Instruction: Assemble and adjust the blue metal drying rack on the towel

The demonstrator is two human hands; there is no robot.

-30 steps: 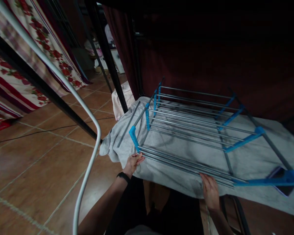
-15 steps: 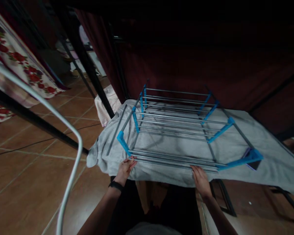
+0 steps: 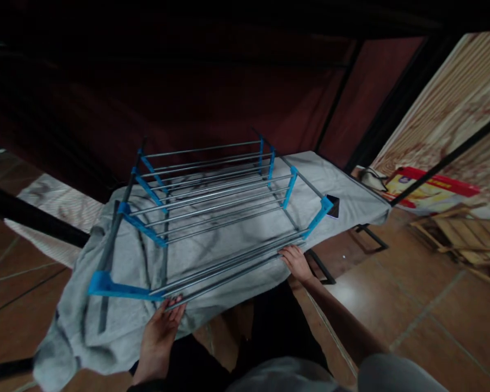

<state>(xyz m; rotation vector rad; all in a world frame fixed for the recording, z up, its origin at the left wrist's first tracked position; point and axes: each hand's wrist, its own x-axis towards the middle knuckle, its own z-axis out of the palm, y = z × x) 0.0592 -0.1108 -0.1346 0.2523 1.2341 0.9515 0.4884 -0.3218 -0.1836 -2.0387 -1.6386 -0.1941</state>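
Note:
On a grey blanket (image 3: 245, 223) lies a drying rack (image 3: 288, 188) of thin grey metal rods joined by blue plastic arms. Several of its rods run side by side along the near edge. The nearest metal rod (image 3: 228, 280) is in both hands. My left hand (image 3: 162, 328) has its fingers curled round the rod's left end, beside a blue arm (image 3: 122, 287). Toward the other end, my right hand (image 3: 296, 262) grips the same rod from above, short of the right blue arm (image 3: 318, 215). Whether the rod's ends sit in the blue arms cannot be made out.
A loose grey tube (image 3: 103, 316) lies at the rack's left. A dark flat object (image 3: 332, 207) rests by the right blue arm. Black frame posts (image 3: 28, 209) stand around the blanket. At right are a red and yellow box (image 3: 428, 188) and a wooden folding piece (image 3: 465, 239).
The view has swung to the right, so the rack appears further left and slanted. Both hands stay on the near rod.

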